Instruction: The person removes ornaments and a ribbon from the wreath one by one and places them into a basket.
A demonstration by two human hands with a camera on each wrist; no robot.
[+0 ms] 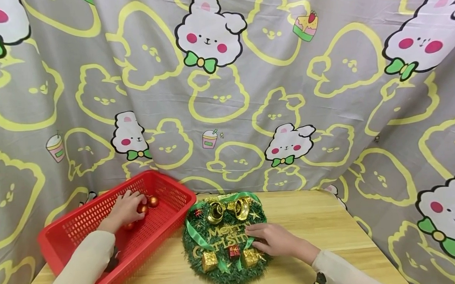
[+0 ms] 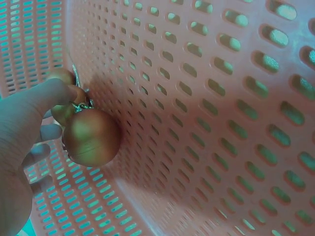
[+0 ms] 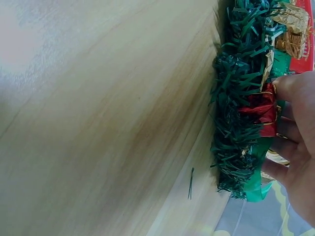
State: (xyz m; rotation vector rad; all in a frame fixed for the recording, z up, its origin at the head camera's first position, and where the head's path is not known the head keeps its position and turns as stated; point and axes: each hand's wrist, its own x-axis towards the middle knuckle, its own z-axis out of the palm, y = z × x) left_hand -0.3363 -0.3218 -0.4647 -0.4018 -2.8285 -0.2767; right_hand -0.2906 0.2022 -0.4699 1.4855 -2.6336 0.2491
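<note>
My left hand reaches down into the red basket, fingers bent around several shiny orange-gold Christmas baubles. In the left wrist view, the thumb lies against a small bauble and the fingers curl behind a larger bauble. Another bauble sits just beyond the hand. My right hand rests on the right side of a green Christmas wreath, fingers extended across it. In the right wrist view its thumb touches a red gift-box ornament. Gold bells, green ribbon and gold lettering decorate the wreath.
The wreath lies on a wooden table, right of the basket. A dark object lies in the basket near my left forearm. Behind the table hangs a grey curtain with cartoon figures.
</note>
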